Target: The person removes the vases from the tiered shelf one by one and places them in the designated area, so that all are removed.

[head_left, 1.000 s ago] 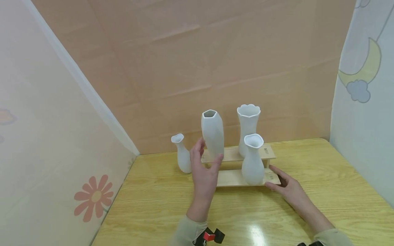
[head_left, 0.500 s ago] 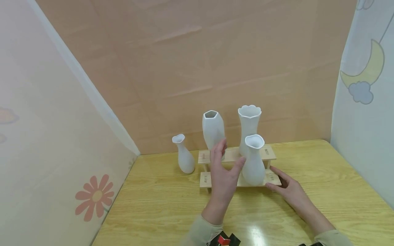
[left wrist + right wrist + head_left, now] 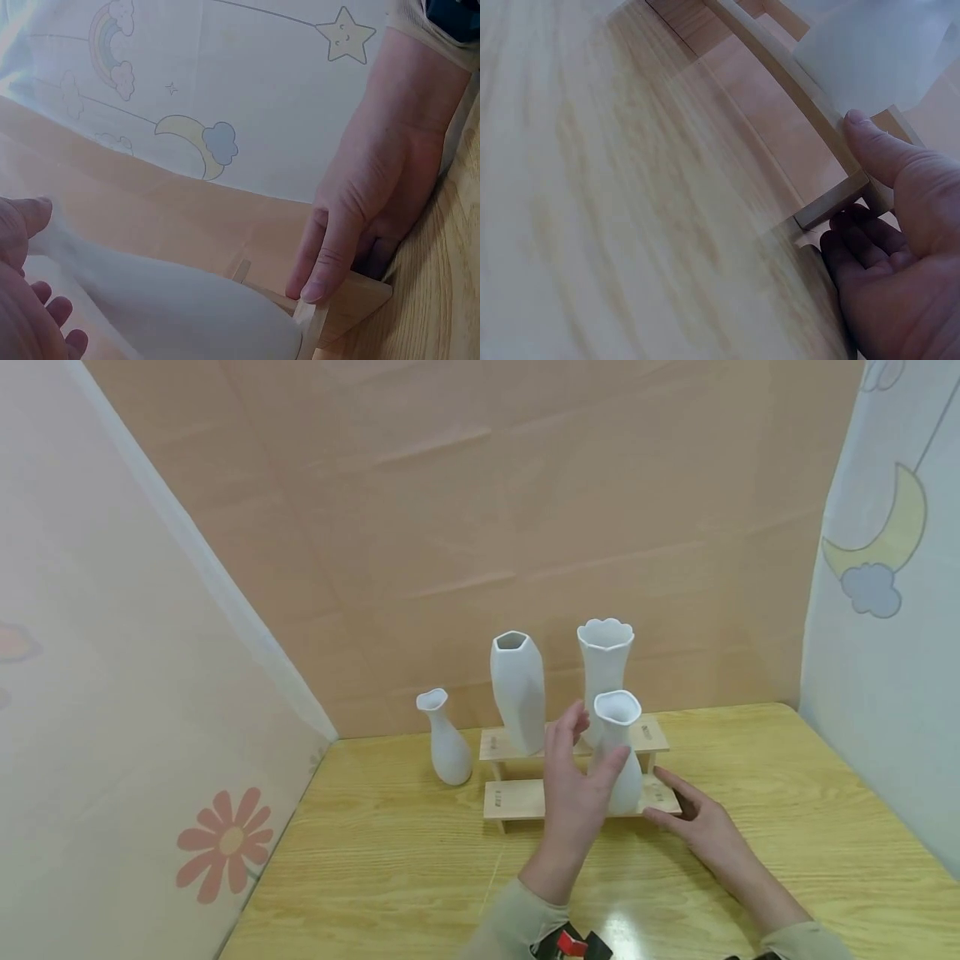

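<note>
A two-tier wooden stand (image 3: 517, 800) bears three white vases. My right hand (image 3: 703, 825) holds the right end of its lower tier, thumb on top and fingers curled underneath, as the right wrist view shows. At the front vase (image 3: 628, 789), with a wavy rim, my left hand (image 3: 576, 789) has thumb and fingers spread beside the neck and body; contact cannot be made out. In the left wrist view this vase (image 3: 202, 307) stands on the lower tier, partly behind the left hand (image 3: 22, 300). A faceted vase (image 3: 517, 693) and a scalloped-rim vase (image 3: 604, 660) stand on the upper tier.
A small slim white vase (image 3: 450, 747) stands on the wooden table (image 3: 375, 860), left of the stand. An orange-brown backdrop (image 3: 480, 527) rises behind. Pale printed sheets close in the left side (image 3: 150, 652) and right side (image 3: 885, 693).
My left hand has let go of the faceted vase, leaving it on the upper tier, and has moved right to the front vase. The right hand keeps its hold on the stand.
</note>
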Tool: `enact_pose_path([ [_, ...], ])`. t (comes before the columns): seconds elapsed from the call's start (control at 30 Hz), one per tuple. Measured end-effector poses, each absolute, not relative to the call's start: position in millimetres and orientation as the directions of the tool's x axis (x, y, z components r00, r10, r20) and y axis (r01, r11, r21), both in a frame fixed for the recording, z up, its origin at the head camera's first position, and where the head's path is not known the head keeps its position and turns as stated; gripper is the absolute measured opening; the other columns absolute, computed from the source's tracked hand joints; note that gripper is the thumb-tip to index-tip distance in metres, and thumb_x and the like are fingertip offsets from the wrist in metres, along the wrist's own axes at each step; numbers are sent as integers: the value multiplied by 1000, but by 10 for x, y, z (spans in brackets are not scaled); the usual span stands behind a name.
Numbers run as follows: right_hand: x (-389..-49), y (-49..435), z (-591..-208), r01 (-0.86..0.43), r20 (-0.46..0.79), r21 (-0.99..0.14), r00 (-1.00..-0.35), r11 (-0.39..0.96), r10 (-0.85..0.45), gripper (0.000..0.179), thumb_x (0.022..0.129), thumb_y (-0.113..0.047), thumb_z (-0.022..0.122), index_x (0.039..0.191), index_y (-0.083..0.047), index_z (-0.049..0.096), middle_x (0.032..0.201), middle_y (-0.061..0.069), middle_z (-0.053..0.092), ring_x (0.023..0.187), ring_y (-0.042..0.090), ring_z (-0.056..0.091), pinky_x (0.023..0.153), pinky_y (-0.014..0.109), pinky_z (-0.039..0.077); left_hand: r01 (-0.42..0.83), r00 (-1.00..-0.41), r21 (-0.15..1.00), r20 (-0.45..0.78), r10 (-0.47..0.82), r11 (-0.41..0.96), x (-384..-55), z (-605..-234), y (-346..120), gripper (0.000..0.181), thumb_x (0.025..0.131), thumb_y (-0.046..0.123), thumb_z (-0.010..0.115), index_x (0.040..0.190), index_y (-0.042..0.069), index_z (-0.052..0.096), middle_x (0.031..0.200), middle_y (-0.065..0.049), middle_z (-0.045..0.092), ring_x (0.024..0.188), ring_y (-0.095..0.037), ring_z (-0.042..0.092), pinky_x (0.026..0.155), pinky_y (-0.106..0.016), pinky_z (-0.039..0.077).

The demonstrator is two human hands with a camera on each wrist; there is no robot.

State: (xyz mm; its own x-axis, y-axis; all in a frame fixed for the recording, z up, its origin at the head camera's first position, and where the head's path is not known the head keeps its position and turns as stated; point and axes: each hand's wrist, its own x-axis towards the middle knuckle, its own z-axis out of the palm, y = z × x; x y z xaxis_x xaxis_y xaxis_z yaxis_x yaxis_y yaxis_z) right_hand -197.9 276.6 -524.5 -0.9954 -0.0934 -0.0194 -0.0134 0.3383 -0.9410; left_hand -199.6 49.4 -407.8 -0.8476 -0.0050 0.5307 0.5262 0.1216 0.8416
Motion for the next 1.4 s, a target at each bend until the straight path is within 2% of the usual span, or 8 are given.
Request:
enact_pose_path([
  [0.17, -1966, 2737, -5200, 12, -41, -929, -997, 370, -72, 91, 105, -40, 79, 176, -16, 28, 179, 27, 15, 161, 56, 19, 122, 59, 31, 444, -894, 890, 448, -19, 101, -2010, -4088, 581, 69, 97, 24, 88, 157, 35, 56, 141, 10, 61, 135, -16, 56, 117, -62, 43],
  [0.3, -1975, 2730, -5218, 6, -35, -930, -997, 368, -71, 90, 105, -38, 78, 176, -14, 29, 179, 28, 15, 160, 57, 19, 121, 62, 29, 422, -903, 899, 429, -37, 119, -2024, -4094, 619, 65, 97, 25, 88, 155, 36, 59, 136, 16, 61, 133, -17, 58, 116, -60, 44],
  [0.57, -1954, 2727, -5214, 9, -37, -937, -997, 348, -73, 90, 105, -36, 78, 176, -13, 27, 180, 26, 14, 161, 57, 16, 122, 62, 28, 426, -898, 894, 436, -51, 138, -2071, -4133, 659, 59, 97, 23, 88, 150, 33, 65, 130, 16, 63, 128, -12, 60, 113, -60, 46],
  [0.77, -1962, 2722, -5232, 4, -30, -934, -997, 358, -69, 89, 106, -35, 78, 176, -12, 28, 180, 25, 15, 161, 57, 17, 121, 60, 30, 440, -890, 881, 454, -48, 175, -2093, -4174, 677, 46, 97, 22, 89, 138, 28, 71, 123, 15, 63, 123, -12, 61, 110, -58, 48],
  [0.87, -1954, 2722, -5212, -3, -21, -934, -998, 358, -64, 89, 105, -37, 78, 175, -13, 30, 180, 25, 16, 161, 56, 18, 121, 33, 38, 442, -889, 879, 456, -44, 179, -2099, -4175, 682, 40, 97, 21, 88, 133, 26, 72, 122, 16, 63, 123, -10, 61, 109, -57, 50],
  [1.0, -1952, 2728, -5185, -18, -5, -944, -998, 329, -69, 89, 105, -37, 79, 175, -12, 30, 180, 25, 15, 162, 54, 16, 101, 4, 35, 462, -878, 867, 477, -43, 185, -2108, -4174, 689, 37, 97, 20, 88, 131, 24, 73, 121, 16, 65, 122, -8, 61, 107, -55, 52],
  [1.4, -1976, 2727, -5235, -9, -15, -955, -997, 298, -78, 88, 106, -30, 78, 175, -10, 28, 180, 23, 14, 163, 53, 12, 103, 3, 33, 482, -865, 851, 501, -43, 208, -2124, -4205, 685, 36, 99, 16, 86, 132, 21, 73, 122, 12, 67, 116, -9, 66, 103, -48, 58],
])
